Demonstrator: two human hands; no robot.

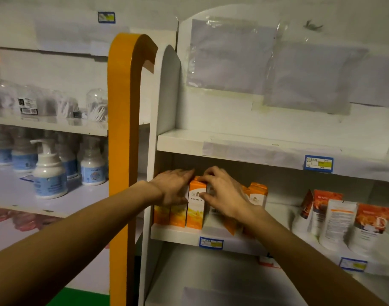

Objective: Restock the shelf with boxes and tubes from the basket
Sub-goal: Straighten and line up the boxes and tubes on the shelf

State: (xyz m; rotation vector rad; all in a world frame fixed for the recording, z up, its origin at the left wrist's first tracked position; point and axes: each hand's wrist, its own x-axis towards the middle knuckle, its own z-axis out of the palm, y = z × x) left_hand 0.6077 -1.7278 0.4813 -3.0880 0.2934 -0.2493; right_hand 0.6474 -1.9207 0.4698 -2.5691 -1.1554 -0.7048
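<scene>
Orange box [195,202] upright on shelf [178,236], both hands touching.

Orange boxes [194,204] (white shelf [178,236])

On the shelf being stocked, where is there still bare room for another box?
Bare board lies between the right-hand orange boxes and the tubes. The left end is crowded: orange boxes packed together, with the left hand and right hand on them.
</scene>
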